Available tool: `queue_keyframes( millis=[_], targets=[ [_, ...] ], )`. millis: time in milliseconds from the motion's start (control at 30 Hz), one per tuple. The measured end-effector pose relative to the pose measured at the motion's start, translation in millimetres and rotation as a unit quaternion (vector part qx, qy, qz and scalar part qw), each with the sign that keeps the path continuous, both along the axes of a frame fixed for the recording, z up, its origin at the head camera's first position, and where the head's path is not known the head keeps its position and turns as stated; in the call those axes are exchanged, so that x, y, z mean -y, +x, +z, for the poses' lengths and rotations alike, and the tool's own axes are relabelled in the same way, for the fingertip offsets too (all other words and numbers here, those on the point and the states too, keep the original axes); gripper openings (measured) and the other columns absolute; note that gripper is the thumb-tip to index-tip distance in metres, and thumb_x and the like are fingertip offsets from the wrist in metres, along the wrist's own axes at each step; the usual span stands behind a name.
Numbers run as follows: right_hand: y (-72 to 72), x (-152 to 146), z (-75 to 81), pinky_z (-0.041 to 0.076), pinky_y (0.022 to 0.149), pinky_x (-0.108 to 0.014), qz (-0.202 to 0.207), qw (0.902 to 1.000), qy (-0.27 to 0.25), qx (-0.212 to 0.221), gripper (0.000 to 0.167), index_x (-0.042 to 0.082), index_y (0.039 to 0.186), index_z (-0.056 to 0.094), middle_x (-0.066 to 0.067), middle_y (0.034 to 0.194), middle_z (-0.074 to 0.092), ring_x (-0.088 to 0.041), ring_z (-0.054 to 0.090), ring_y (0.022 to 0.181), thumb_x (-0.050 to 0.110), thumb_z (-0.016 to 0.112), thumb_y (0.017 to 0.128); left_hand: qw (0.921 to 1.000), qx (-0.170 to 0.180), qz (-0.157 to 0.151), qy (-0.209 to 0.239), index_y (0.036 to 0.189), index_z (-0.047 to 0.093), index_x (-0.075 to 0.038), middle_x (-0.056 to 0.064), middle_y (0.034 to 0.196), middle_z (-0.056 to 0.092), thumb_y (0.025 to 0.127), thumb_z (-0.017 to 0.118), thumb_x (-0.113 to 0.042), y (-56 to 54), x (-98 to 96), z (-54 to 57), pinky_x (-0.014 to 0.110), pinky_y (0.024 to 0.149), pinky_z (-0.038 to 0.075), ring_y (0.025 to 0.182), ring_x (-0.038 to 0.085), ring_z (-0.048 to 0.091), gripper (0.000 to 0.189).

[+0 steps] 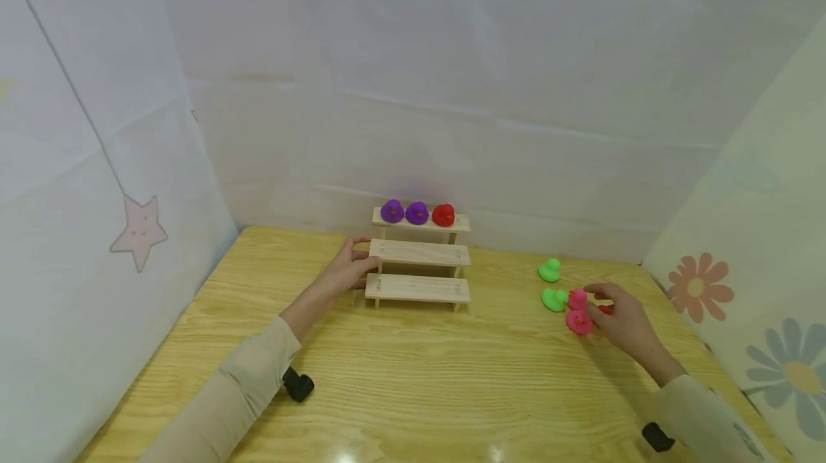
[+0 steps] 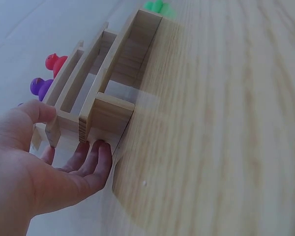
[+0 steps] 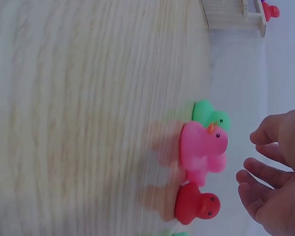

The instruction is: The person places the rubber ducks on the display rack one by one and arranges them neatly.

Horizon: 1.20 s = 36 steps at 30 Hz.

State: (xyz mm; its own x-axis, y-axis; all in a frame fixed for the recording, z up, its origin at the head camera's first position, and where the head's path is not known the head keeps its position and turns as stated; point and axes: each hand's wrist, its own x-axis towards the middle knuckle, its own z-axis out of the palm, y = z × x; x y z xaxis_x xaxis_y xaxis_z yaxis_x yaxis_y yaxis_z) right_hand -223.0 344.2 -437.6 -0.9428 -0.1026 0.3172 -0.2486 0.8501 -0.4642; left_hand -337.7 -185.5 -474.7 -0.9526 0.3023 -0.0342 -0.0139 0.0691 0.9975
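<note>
2 pink ducks (image 1: 578, 322) near the tabletop's (image 1: 452, 377) back right corner seem light and soft, best pinched round the body; the loose right hand (image 1: 624, 321) holds nothing, the left hand (image 1: 343, 269) grips the wooden stand (image 1: 419, 252).

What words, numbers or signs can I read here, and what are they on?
None that I can read.
Right sleeve: a dark marking, too small and blurred to tell whether it is writing.
Ducks and wooden shelf: no letters I can make out.
</note>
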Motion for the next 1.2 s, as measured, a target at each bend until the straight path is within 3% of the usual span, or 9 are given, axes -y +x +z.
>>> queue_keyframes(
  millis=[300, 467, 767, 1200],
  targets=[
    [1.8, -17.3, -9.6, 0.052, 0.087, -0.063, -0.008, 0.9997, 0.025, 0.0, 0.035, -0.008, 0.126, 0.062, -0.029, 0.124, 0.06, -0.046, 0.058, 0.107, 0.007, 0.071, 0.096, 1.0, -0.002, -0.005, 0.006, 0.157, 0.02, -0.018, 0.021, 0.145, 0.04, 0.1, 0.067, -0.031, 2.4, -1.6, 2.6, 0.054, 0.103, 0.046, 0.13, 0.039, 0.05, 0.074],
    [5.7, -25.2, -11.2, 0.052, 0.083, -0.062, -0.027, 0.9989, 0.037, 0.014, 0.038, -0.007, 0.126, 0.061, -0.029, 0.125, 0.058, -0.046, 0.058, 0.106, 0.014, 0.071, 0.097, 0.9999, 0.0, -0.002, 0.01, 0.154, 0.024, -0.022, 0.02, 0.143, 0.041, 0.101, 0.067, -0.03, 3.5, -2.1, 2.8, 0.053, 0.102, 0.047, 0.131, 0.04, 0.049, 0.069],
    [5.5, -39.0, -13.5, 0.057, 0.074, -0.052, -0.068, 0.9953, 0.028, 0.063, 0.049, -0.013, 0.128, 0.056, -0.034, 0.123, 0.058, -0.046, 0.059, 0.102, 0.022, 0.071, 0.098, 0.9999, 0.0, -0.001, 0.011, 0.154, 0.024, -0.022, 0.021, 0.142, 0.042, 0.101, 0.067, -0.03, 3.7, -0.2, 2.5, 0.054, 0.103, 0.046, 0.13, 0.041, 0.049, 0.069],
    [1.9, -45.4, -16.4, 0.059, 0.069, -0.047, -0.071, 0.9936, 0.044, 0.076, 0.042, -0.015, 0.121, 0.057, -0.033, 0.112, 0.063, -0.041, 0.064, 0.09, 0.011, 0.074, 0.093, 0.9999, 0.004, 0.006, 0.009, 0.154, 0.025, -0.022, 0.021, 0.142, 0.042, 0.1, 0.067, -0.029, 4.8, -1.8, 3.6, 0.054, 0.103, 0.046, 0.128, 0.041, 0.051, 0.069]
  ],
)
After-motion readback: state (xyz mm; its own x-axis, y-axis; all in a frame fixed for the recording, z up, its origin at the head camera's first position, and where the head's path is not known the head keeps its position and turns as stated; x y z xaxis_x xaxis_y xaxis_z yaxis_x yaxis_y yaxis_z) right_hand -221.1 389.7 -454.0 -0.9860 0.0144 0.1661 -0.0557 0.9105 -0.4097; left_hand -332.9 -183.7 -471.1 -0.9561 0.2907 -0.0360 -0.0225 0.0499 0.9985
